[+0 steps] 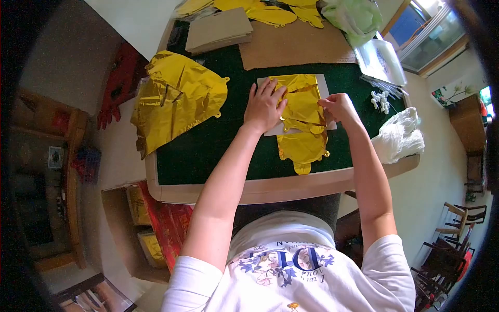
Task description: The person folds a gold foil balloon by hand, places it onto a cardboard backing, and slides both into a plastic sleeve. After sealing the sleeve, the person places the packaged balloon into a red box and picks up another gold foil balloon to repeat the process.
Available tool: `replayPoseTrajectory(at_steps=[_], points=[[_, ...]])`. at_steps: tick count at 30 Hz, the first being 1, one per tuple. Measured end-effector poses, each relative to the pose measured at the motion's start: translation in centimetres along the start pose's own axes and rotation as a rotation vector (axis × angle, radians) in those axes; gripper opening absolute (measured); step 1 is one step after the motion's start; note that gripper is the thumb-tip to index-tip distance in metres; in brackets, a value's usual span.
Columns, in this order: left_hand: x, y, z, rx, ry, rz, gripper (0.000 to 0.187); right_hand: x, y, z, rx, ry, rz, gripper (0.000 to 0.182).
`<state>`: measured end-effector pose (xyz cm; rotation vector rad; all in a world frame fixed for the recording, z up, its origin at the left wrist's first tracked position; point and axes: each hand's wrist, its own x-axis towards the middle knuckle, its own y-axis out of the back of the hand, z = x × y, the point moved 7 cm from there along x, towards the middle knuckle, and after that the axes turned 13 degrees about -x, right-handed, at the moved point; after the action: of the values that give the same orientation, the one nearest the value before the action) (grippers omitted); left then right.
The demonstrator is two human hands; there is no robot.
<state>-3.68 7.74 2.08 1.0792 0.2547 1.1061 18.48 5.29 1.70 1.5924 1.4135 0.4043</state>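
Note:
A flat gold foil balloon [299, 101] lies folded over a pale card [269, 130] on the dark green table top. Its lower part, with a rounded tab, hangs past the card's near edge. My left hand [265, 104] rests on the left side of the foil and card, fingers stretched and slightly spread. At the right edge of the foil, my right hand [340, 109] is closed in a pinch on the balloon's border. Another, larger gold foil balloon [179, 99] is spread out to the left, partly over the table's edge.
Behind are a stack of cards [221, 30], a brown cardboard sheet [301, 44] and more gold foil [260, 13]. To the right lie clear plastic sleeves [382, 62], small white pieces [382, 101] and a white plastic bag [400, 135]. An open carton [117, 208] stands below left.

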Motion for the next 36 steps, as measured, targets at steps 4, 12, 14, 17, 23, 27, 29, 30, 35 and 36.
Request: replayPoseTrajectory(at_steps=[4,12,14,17,23,27,29,30,35,36], points=[[0.0,-0.1,0.0,0.009,-0.004,0.002,0.040,0.1,-0.3,0.2,0.088,-0.012,-0.035,0.026],[0.0,-0.1,-0.1,0.002,-0.026,0.030,0.040,0.5,-1.1,0.7,0.237,-0.019,-0.123,0.023],[0.0,-0.1,-0.1,-0.002,-0.030,0.038,0.040,0.7,-1.1,0.6,0.129,-0.010,-0.084,0.025],[0.0,-0.1,-0.1,-0.003,-0.008,0.016,0.040,1.1,-1.0,0.2,-0.160,-0.001,-0.005,0.030],[0.1,0.1,0.0,0.001,0.025,-0.030,0.040,1.1,-0.6,-1.0,-0.462,-0.031,0.007,0.036],[0.0,-0.2,-0.2,0.014,-0.023,0.041,0.040,-0.1,-0.2,-1.6,-0.360,-0.014,-0.062,0.035],[0.0,-0.3,-0.3,0.018,-0.021,0.038,0.040,-1.4,-0.2,-1.5,-0.270,0.006,-0.099,0.033],[0.0,-0.3,-0.2,0.019,-0.020,0.035,0.040,-1.9,-0.4,-1.2,-0.217,0.003,-0.119,0.032],[0.0,-0.2,-0.2,0.022,-0.025,0.038,0.040,-4.5,-1.2,-0.1,0.057,-0.021,-0.194,0.026],[0.0,-0.2,-0.2,0.023,-0.027,0.035,0.040,-4.8,-1.3,-0.1,0.092,-0.021,-0.193,0.026]])
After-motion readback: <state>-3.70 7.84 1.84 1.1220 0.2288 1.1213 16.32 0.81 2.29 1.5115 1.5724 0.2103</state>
